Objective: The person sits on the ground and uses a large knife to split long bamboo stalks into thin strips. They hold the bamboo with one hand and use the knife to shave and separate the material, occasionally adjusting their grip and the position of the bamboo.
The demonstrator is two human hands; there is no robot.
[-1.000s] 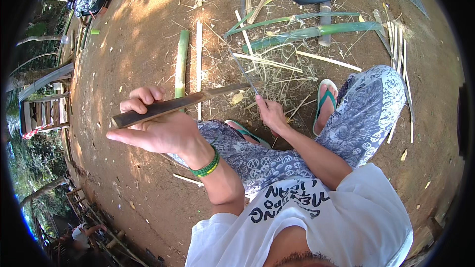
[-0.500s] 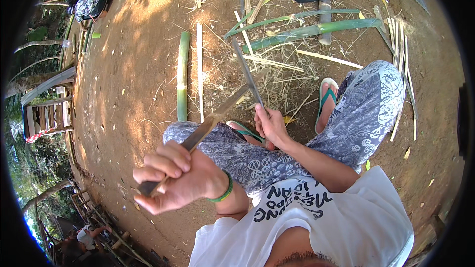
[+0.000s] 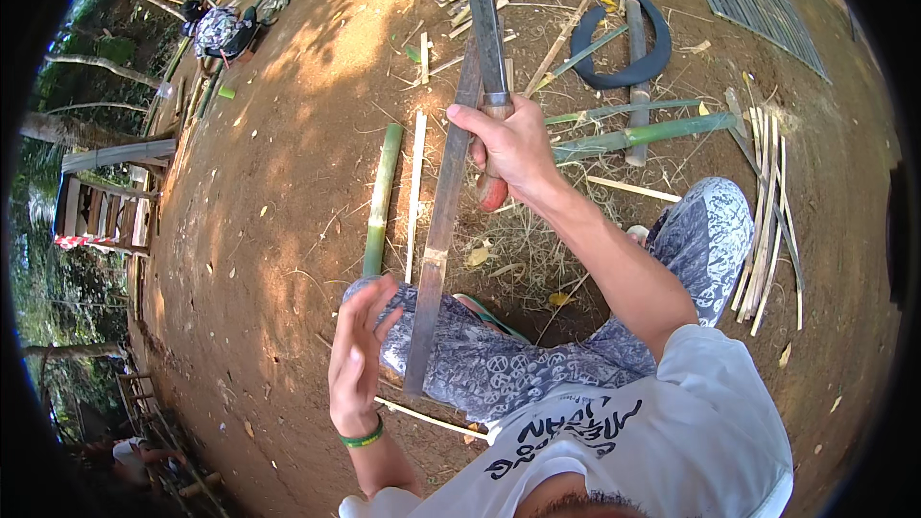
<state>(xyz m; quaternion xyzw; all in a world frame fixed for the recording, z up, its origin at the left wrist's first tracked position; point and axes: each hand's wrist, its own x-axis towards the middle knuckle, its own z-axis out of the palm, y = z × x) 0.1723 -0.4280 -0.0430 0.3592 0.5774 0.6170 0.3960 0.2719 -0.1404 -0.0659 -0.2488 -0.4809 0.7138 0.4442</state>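
My right hand point(image 3: 521, 146) is closed around the handle of a long knife point(image 3: 486, 38), whose dark blade points away from me. The rounded end of its handle is red. A long, flat bamboo strip point(image 3: 442, 206) runs alongside the knife, passing by my right thumb and behind the blade. Whether my right fingers also pinch it, I cannot tell. Its near end hangs over my patterned trousers point(image 3: 508, 364). Close to that end, my left hand point(image 3: 357, 350) is open with fingers stretched, apart from the strip, a green band on its wrist.
A green bamboo piece point(image 3: 383, 197) and a pale strip point(image 3: 415, 192) lie left of centre. Beyond the shavings are a green bamboo pole point(image 3: 662, 132) and a black ring point(image 3: 660, 43). Split strips point(image 3: 765, 211) lie right. A person point(image 3: 219, 31) sits far left.
My left hand has let go of the bamboo strip and opened. My right hand has moved farther away with the knife, and the strip now points more nearly straight ahead. The view has shifted.
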